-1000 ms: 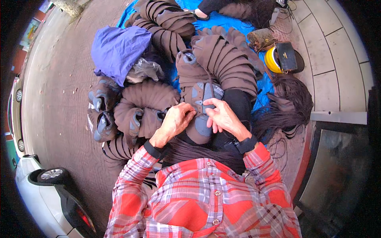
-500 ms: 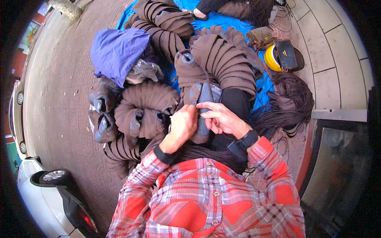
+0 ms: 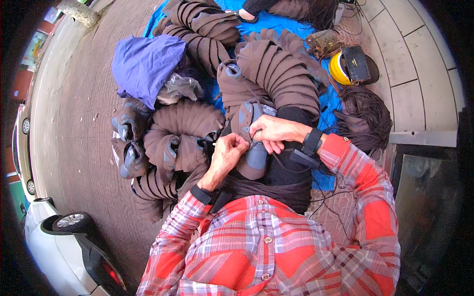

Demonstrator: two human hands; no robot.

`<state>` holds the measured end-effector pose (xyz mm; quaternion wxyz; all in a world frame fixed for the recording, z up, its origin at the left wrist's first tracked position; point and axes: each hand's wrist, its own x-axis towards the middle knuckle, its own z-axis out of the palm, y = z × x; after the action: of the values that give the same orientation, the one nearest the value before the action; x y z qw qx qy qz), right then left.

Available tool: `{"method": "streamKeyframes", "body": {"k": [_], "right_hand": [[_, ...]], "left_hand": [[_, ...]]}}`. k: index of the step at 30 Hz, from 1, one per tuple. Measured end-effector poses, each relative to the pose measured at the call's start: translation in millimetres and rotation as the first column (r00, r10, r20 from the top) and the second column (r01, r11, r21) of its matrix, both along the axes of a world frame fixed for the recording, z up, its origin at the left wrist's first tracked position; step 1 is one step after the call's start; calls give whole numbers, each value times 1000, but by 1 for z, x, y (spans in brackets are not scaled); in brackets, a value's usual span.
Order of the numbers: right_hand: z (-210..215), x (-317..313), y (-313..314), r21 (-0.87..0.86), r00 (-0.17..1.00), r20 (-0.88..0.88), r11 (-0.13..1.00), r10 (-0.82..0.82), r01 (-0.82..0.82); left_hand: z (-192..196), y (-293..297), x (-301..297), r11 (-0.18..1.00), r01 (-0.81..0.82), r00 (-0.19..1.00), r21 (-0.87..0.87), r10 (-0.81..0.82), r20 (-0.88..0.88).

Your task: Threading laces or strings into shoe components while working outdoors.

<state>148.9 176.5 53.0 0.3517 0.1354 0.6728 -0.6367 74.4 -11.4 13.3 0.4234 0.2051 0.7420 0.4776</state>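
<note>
A brown shoe upper [image 3: 254, 167] with a blue-grey tongue lies across my dark-trousered lap. At its left edge, beside the eyelets, my left hand [image 3: 227, 155] is closed in a pinch on the upper. Just right of it, over the tongue, my right hand [image 3: 277, 131] has thumb and forefinger closed on a dark shoelace [image 3: 282, 164], whose slack loops down below the hand. The fingertips nearly meet, and the exact lace hole is hidden. More dark laces [image 3: 266, 191] lie across my lap.
Curved stacks of nested brown uppers [image 3: 279, 74] surround me on a blue tarp [image 3: 276, 23]. A purple cloth [image 3: 147, 64] lies left; a lace bundle [image 3: 368, 121] and yellow bucket [image 3: 337, 69] are right. Another person's foot [image 3: 247, 15] shows ahead. A white car [image 3: 59, 246] is parked left.
My right hand has gone from pointing fingers on the tongue to a closed pinch, slightly up and right, with a lace drawn out. My left hand has shifted slightly down.
</note>
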Motion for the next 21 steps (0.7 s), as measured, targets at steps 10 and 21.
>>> {"method": "streamKeyframes", "body": {"k": [10,21], "right_hand": [[-7,-9,0,10,999,-35,1000,-15,15],[-17,-15,4,23,994,18,994,107,-108]], "left_hand": [[7,16,5,991,-70,983,-114,49,-176],[5,3,8,988,-79,991,-131,63,-122]]}}
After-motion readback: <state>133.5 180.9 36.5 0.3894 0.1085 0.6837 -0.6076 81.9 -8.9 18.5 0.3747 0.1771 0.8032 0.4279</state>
